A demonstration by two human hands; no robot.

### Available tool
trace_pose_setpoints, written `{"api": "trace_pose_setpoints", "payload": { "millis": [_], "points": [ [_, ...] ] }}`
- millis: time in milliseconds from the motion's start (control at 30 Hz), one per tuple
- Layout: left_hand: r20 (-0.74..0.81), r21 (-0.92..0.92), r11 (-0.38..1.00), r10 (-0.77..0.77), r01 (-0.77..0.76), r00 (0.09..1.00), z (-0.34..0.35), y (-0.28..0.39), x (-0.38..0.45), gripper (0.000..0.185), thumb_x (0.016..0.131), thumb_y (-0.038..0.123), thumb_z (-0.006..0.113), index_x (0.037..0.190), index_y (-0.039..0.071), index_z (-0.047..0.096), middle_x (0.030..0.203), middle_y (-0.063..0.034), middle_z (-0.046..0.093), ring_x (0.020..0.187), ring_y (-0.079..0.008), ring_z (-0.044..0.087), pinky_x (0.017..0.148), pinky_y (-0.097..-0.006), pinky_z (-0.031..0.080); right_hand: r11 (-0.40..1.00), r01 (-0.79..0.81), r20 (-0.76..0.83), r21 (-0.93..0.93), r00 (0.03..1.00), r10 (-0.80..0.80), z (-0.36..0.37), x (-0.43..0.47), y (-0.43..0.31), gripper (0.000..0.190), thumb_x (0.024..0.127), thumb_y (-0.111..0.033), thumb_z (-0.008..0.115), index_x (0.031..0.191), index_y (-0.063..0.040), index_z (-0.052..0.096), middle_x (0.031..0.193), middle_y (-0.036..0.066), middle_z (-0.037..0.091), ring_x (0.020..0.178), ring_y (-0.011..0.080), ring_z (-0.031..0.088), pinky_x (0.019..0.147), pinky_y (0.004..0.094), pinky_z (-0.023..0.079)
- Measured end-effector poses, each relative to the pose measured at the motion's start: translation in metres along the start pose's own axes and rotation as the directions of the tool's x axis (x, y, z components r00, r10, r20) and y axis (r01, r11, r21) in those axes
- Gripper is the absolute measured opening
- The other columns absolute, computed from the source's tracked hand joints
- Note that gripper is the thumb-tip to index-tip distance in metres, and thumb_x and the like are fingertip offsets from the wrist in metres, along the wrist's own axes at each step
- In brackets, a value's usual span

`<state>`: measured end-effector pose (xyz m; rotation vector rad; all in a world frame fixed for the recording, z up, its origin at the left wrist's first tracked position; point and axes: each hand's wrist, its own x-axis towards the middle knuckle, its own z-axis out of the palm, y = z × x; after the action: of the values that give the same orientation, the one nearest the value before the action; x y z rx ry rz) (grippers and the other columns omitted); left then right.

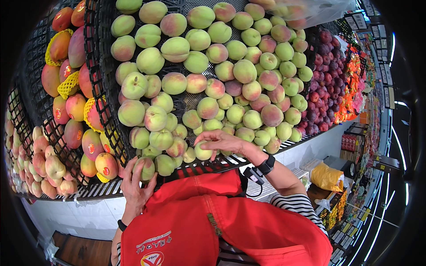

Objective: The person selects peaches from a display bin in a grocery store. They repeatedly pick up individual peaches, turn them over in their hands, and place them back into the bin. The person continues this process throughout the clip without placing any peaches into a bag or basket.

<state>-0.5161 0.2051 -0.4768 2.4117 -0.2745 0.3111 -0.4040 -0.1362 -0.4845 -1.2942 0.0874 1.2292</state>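
Green peaches with a red blush [176,83] lie heaped in a black mesh-lined display bin before me. At the bin's front left corner, my left hand [137,189] has its fingers wrapped around a greenish-red peach [145,168]. To its right, my right hand [224,142] grips a paler green peach [203,151] between thumb and fingers, just over the front rail [229,164]. More peaches touch or lie close to both hands. A dark band and a small device circle my right wrist.
Left, beyond a black mesh divider [96,60], lie mangoes [76,106], some in yellow foam nets, and paler peaches [55,168]. Dark red plums [324,83] and orange-wrapped packages [351,86] fill the right side. A clear plastic bag [316,11] hangs over the far right corner.
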Motion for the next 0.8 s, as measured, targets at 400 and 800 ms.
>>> {"api": "trace_pose_setpoints", "payload": {
  "millis": [400, 800],
  "points": [
    [-0.004, 0.011, 1.000, 0.014, -0.014, 1.000, 0.000, -0.001, 0.000, 0.071, 0.070, 0.010, 0.091, 0.134, 0.011, 0.060, 0.133, -0.0161, 0.063, 0.108, -0.0360, 0.069, 0.082, -0.0394, 0.061, 0.494, 0.101, -0.312, -0.863, 0.664, -0.680, -0.022, -0.040, -0.038, 0.056, 0.069, -0.009, 0.082, 0.121, -0.009, 0.062, 0.119, 0.015, 0.061, 0.114, 0.0390, 0.060, 0.099, 0.0452, 0.049],
    [0.000, 0.014, 1.000, 0.012, -0.012, 1.000, -0.001, -0.002, 0.000, 0.069, 0.071, 0.011, 0.091, 0.133, 0.010, 0.061, 0.133, -0.0165, 0.062, 0.108, -0.0361, 0.069, 0.083, -0.0400, 0.060, 0.041, 0.072, 0.021, -0.997, 0.700, -0.714, -0.002, -0.030, -0.026, 0.041, 0.077, -0.008, 0.076, 0.115, -0.004, 0.063, 0.111, 0.015, 0.063, 0.102, 0.0352, 0.063, 0.089, 0.0441, 0.052]
  ]
}}
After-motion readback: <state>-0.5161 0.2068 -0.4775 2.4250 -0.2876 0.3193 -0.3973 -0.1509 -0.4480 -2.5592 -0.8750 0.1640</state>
